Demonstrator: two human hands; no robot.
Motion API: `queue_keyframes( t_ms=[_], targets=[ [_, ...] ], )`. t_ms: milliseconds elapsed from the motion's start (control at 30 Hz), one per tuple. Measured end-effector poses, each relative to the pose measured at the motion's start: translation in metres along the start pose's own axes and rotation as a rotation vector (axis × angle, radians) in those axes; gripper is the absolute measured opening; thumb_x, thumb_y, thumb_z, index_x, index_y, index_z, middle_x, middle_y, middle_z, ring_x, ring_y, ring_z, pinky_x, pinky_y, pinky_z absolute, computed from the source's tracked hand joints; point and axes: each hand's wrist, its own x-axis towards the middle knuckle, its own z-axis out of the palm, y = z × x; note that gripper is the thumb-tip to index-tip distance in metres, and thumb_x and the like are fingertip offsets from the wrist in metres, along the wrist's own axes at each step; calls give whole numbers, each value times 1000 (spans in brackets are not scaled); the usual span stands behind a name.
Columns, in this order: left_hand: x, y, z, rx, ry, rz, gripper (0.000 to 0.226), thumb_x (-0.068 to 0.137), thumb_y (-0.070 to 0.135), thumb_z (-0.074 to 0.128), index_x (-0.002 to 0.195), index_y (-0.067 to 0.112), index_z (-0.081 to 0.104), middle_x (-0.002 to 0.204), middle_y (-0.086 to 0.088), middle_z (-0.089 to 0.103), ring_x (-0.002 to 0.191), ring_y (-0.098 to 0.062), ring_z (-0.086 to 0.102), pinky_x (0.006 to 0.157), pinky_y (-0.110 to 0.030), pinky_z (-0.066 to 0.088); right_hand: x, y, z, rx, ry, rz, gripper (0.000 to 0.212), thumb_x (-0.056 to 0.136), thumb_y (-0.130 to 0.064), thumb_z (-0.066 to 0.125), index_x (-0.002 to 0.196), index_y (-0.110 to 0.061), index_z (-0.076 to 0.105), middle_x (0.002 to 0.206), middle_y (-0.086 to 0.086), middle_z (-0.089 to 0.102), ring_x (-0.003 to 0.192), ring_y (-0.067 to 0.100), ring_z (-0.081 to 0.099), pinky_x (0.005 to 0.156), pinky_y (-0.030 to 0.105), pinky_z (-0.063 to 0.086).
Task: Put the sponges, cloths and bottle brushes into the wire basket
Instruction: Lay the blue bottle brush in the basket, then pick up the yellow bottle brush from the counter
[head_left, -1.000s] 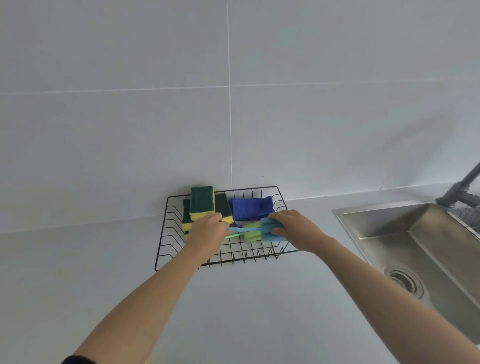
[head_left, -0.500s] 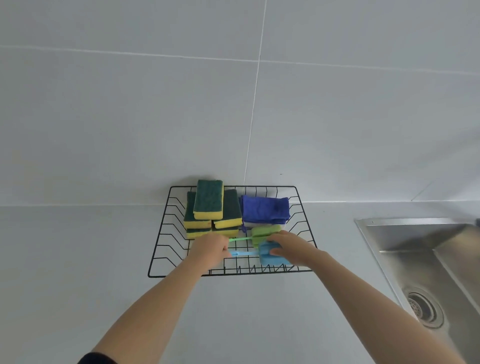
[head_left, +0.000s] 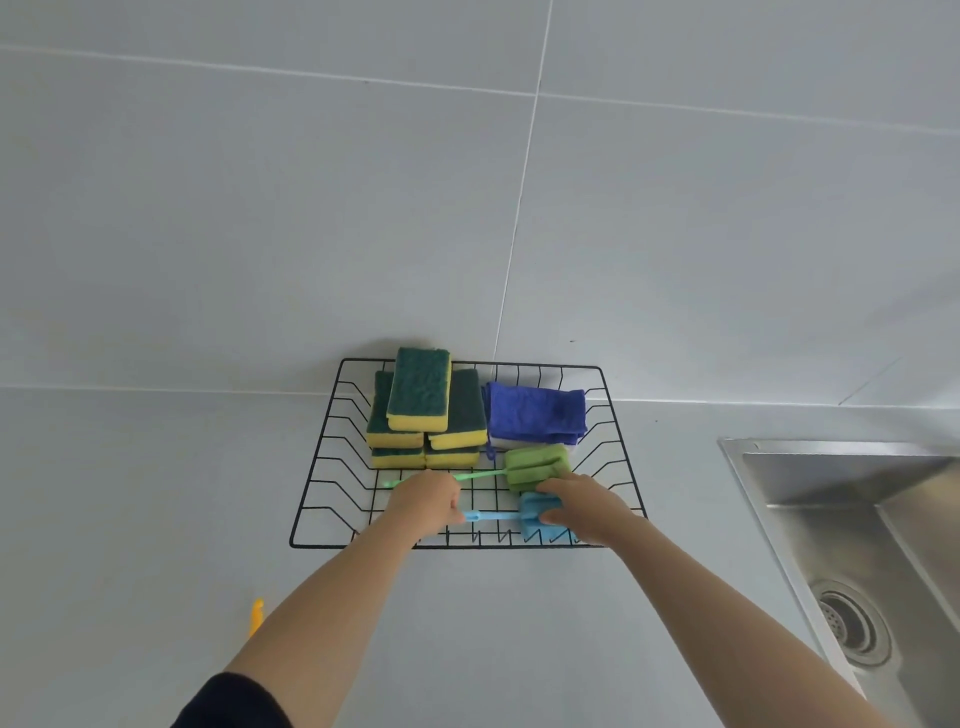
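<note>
The black wire basket stands on the counter against the tiled wall. Inside at the back left sits a stack of yellow-and-green sponges, and at the back right folded blue cloths. A green bottle brush lies across the basket's middle. In front of it is a blue bottle brush. My left hand grips the blue brush's handle, and my right hand holds its sponge head, low over the basket floor.
A steel sink with a drain is set into the counter at the right. The tip of a small yellow-orange object shows beside my left forearm on the grey counter.
The view has tilted down and closed in on the basket. Both hands have lowered the blue brush toward the basket's front, beside the green brush.
</note>
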Motion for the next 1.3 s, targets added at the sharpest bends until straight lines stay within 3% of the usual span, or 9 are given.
queue_keyframes(
  t_ms=[100, 200, 400, 667, 833, 933, 1067, 1200, 1300],
  targets=[
    [-5, -1, -7, -24, 22, 11, 29, 87, 35, 56, 103, 12, 64, 92, 0, 60, 83, -18, 53, 70, -30, 41, -8, -1, -7, 58, 37, 11, 44, 92, -32, 47, 134, -17, 43, 133, 10, 49, 120, 27, 45, 96, 39, 43],
    [-17, -4, -17, -37, 88, 52, 42, 88, 39, 55, 123, 15, 56, 122, -5, 61, 109, -23, 56, 88, -36, 46, -21, -4, -18, 112, 80, 9, 51, 94, -37, 44, 140, -18, 33, 141, 11, 43, 130, 28, 38, 104, 40, 37],
    [-59, -17, -45, 109, 258, 206, 67, 90, 49, 47, 146, 23, 22, 157, -3, 20, 145, -21, 17, 116, -44, 21, -59, -26, -35, 218, 251, -52, 72, 95, -44, 39, 148, -18, -2, 159, 7, 1, 147, 24, 4, 117, 38, 14],
    [-132, -39, -53, 125, 400, 53, 94, 76, 78, 27, 147, 26, -5, 159, -5, -9, 146, -24, -12, 118, -50, 0, -95, -76, -31, 93, 388, -239, 85, 92, -51, 35, 144, -11, -19, 156, 10, -19, 145, 23, -17, 121, 42, 3],
    [-173, -61, -42, 89, 456, -53, 129, 36, 91, -21, 147, 24, -10, 159, -5, -9, 146, -24, -11, 118, -52, 2, -99, -114, -23, -4, 349, -363, 92, 82, -64, 24, 140, -12, -25, 155, 9, -23, 144, 23, -18, 120, 42, 0],
    [-199, -73, -32, 24, 467, -153, 117, 53, 91, 2, 147, 22, -9, 159, -5, -7, 147, -23, -8, 118, -50, 3, -99, -138, -14, -83, 307, -456, 99, 60, -76, 5, 128, -16, -34, 153, 6, -27, 144, 23, -19, 118, 41, -2],
    [-227, -90, -5, -86, 462, -292, 90, 85, 64, 40, 147, 20, -8, 159, -7, -4, 147, -23, -4, 118, -47, 7, -93, -171, 9, -237, 232, -588, 101, 57, -76, 1, 130, -16, -33, 146, 1, -33, 142, 21, -23, 118, 40, -5],
    [-247, -103, 28, -143, 437, -423, 89, 84, 63, 43, 148, 18, 0, 159, -9, 5, 147, -25, 7, 117, -43, 18, -84, -202, 39, -379, 137, -695, 90, 87, -60, 31, 142, -15, -23, 155, 7, -23, 144, 24, -18, 118, 37, -6],
    [-260, -106, 52, -192, 405, -502, 87, 84, 62, 44, 148, 17, 6, 158, -9, 11, 145, -26, 14, 114, -41, 25, -77, -218, 62, -434, 68, -771, 87, 90, -52, 39, 143, -20, -22, 156, 5, -22, 145, 22, -16, 118, 38, -4]
  ],
)
